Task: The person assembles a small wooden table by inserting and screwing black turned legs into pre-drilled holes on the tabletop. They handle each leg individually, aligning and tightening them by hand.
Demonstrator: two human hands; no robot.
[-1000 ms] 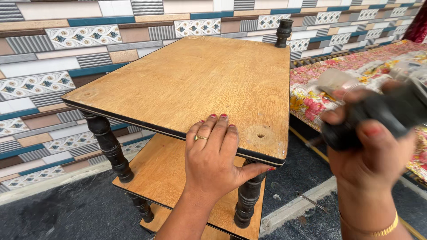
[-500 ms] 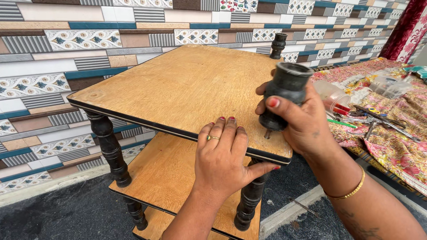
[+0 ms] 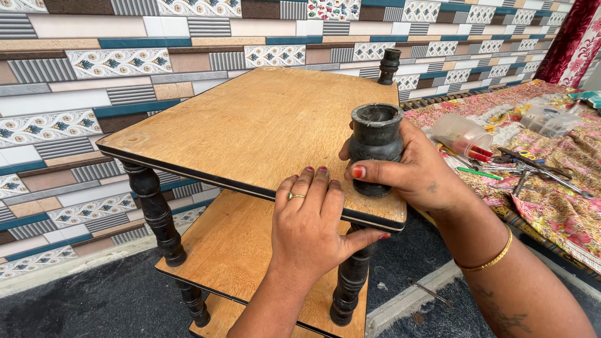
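A wooden shelf rack with a tan top board [image 3: 250,125] edged in black stands on black turned legs [image 3: 156,213]. My left hand [image 3: 310,228] lies flat on the near edge of the top board, thumb hooked under the corner. My right hand [image 3: 410,172] grips a black turned leg piece [image 3: 375,144], hollow at its top, upright on the board's near right corner. Another black leg piece [image 3: 389,66] stands upright at the far right corner. Lower tan shelves [image 3: 238,250] show beneath.
A floral cloth [image 3: 551,188] on the right carries a clear plastic container [image 3: 460,133], pens and several metal tools [image 3: 532,166]. A patterned tiled wall [image 3: 125,62] runs behind. The floor [image 3: 94,300] is dark, with a pale strip [image 3: 413,300] under the rack.
My right hand brought the black leg piece in from the right and set it down upright on the near right corner. My left hand stayed pressed on the board's edge.
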